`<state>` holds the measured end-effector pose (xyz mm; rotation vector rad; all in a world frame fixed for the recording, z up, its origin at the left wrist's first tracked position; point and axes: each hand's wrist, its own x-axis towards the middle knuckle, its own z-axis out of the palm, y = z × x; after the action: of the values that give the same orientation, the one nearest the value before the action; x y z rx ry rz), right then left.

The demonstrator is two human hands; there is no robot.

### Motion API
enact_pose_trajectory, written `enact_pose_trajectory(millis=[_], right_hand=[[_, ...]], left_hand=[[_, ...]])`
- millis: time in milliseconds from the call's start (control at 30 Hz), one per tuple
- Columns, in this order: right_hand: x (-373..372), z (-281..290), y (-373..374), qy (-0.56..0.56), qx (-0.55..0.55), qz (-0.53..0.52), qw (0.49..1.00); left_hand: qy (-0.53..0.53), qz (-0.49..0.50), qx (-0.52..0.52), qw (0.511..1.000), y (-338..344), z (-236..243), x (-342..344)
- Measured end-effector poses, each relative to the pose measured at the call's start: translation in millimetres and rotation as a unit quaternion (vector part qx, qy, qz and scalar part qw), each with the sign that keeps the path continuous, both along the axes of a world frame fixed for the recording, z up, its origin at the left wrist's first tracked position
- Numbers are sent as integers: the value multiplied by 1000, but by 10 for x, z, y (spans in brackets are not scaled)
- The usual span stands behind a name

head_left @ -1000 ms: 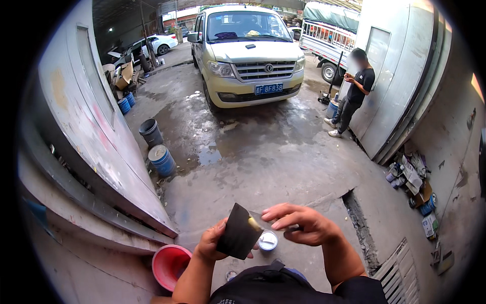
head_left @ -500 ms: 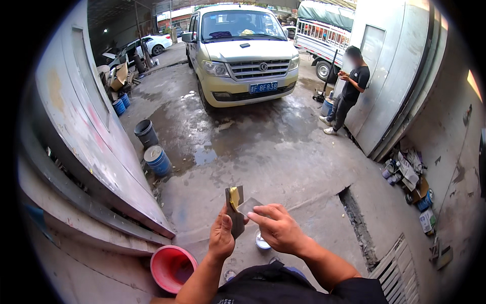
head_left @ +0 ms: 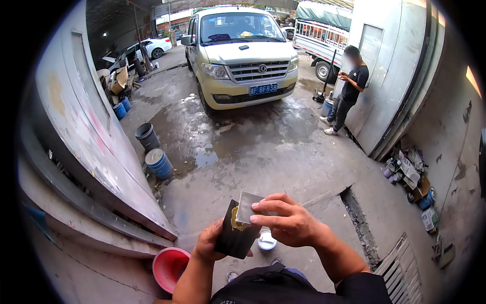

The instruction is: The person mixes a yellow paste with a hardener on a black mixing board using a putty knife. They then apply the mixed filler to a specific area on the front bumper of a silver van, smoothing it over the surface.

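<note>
My left hand [head_left: 209,240] grips a dark flat mixing board [head_left: 236,242] by its left edge, tilted in front of my body. A smear of yellow putty [head_left: 237,221] lies on the board's upper part. In my right hand [head_left: 289,222] is a thin grey metal putty scraper [head_left: 248,205], pinched with the fingers lying across its face. The scraper's lower edge meets the yellow putty on the board. The thumb of my right hand is hidden behind the scraper. Below the hands, a white tub [head_left: 266,240] stands on the floor near my feet.
A red bucket [head_left: 163,268] stands at lower left, with a blue drum [head_left: 159,164] and dark bucket [head_left: 147,137] farther off. A floor trench [head_left: 360,223] and a slatted grate [head_left: 400,268] lie right. Ahead are a van [head_left: 248,61] and a person [head_left: 349,91] by a door.
The board has turned from nearly edge-on to showing its broad face. My right hand and the scraper have shifted slightly right, with the scraper now laid over the putty.
</note>
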<state>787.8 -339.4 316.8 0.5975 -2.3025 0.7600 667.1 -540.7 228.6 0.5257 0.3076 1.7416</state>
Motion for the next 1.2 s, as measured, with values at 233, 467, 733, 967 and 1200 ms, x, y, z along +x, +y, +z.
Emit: enact_pose_trajectory(millis=[233,467,733,967,1200], right_hand=[[-25,-167,239,-31,1,29,999],[335,-532,495,-139,-470,91,867],[93,-776,-36,-330,-631,139,688],[47,-271,266,-210,-581,236,750],[-18,-96,85,-183,-154,157,958]], left_hand=[[-34,-45,2,998,-21,-118,27],[65,158,3,985,84,146,101],[313,304,-39,899,284,-179,214],[202,138,-110,963,53,-36,-11],[-15,-39,11,999,-69,-77,-31]])
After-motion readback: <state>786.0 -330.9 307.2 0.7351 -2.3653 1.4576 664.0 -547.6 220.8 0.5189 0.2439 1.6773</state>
